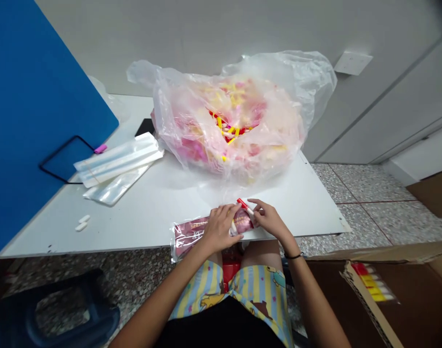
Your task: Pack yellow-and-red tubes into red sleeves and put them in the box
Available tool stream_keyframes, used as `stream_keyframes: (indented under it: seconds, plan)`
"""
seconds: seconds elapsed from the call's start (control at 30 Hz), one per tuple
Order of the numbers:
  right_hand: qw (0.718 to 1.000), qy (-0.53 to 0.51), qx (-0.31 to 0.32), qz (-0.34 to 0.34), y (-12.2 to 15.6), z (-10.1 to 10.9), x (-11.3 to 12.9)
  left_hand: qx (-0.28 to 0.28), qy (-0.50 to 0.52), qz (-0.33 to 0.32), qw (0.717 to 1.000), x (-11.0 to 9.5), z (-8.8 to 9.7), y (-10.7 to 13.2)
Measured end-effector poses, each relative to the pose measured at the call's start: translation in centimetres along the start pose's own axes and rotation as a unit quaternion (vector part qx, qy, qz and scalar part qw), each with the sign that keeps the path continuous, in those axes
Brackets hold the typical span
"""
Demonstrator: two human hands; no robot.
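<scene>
Near the front edge of the white tabletop (170, 198), a maroon printed packet in clear film (188, 236) — light, limp and probably slick, so likely safest taken by its flat middle. Left hand (218, 228) closed over the packet, fingers wrapped across it; right hand (271, 220) pinching a red-capped white tube (242, 203) at the packet's end — thin, apparently stiff, likely easiest held near the cap. Toward the back edge, a bulging clear plastic bag (279, 96) of red, yellow and white tubes (228, 129); nearer the left edge, flat clear sleeves (117, 162) and two small white pieces (82, 223). Below the right corner, an open cardboard box (351, 304).
</scene>
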State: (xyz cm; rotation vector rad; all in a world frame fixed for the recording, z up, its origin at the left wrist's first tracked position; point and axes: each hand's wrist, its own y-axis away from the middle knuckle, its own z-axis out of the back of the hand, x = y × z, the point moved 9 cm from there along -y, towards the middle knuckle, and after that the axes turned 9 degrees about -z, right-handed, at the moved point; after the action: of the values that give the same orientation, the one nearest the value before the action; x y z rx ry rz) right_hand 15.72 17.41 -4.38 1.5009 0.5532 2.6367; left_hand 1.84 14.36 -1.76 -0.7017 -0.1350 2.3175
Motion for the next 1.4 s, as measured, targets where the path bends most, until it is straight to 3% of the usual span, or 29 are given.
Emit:
stream_keyframes:
  seconds: [0.13, 0.23, 0.33, 0.5, 0.57, 0.7, 0.83, 1.1, 1.23, 1.4]
  plan:
    - [0.990, 0.133, -0.038, 0.039, -1.1, -0.1, 1.9, 0.005, -0.003, -0.002, 1.000, 0.0, -0.3, -0.1]
    - [0.987, 0.146, -0.042, 0.059, -2.0, -0.1, 3.0, 0.005, -0.005, -0.001, 1.000, 0.0, -0.3, -0.1]
    - [0.991, 0.115, -0.023, 0.063, -2.5, -0.2, 2.9, 0.001, -0.005, 0.003, 1.000, 0.0, -0.2, 0.0]
    - [0.994, -0.037, -0.086, 0.049, -1.3, 1.3, 1.1, -0.005, -0.002, 0.002, 1.000, -0.1, -0.1, 0.0]
    - [0.993, -0.078, -0.076, 0.051, -0.4, 0.8, 0.6, -0.006, 0.000, 0.002, 1.000, -0.1, -0.1, -0.1]
    - [0.996, -0.055, -0.039, 0.060, 1.1, -0.9, 0.7, -0.009, 0.002, -0.002, 1.000, -0.2, -0.1, -0.1]
    - [0.993, -0.039, -0.100, 0.046, 1.3, 0.1, 0.6, -0.016, -0.002, -0.012, 1.000, -0.4, -0.1, -0.2]
    - [0.986, 0.035, -0.140, 0.079, 1.3, 0.3, 1.9, -0.021, -0.014, -0.016, 1.000, -0.5, 0.0, -0.3]
    - [0.991, 0.004, -0.093, 0.093, 0.9, -0.7, 2.1, -0.016, -0.013, -0.022, 1.000, -0.6, 0.0, -0.3]
    - [0.986, -0.099, -0.110, 0.077, 1.0, -0.8, 0.9, -0.005, -0.015, -0.016, 1.000, -0.5, -0.1, -0.3]
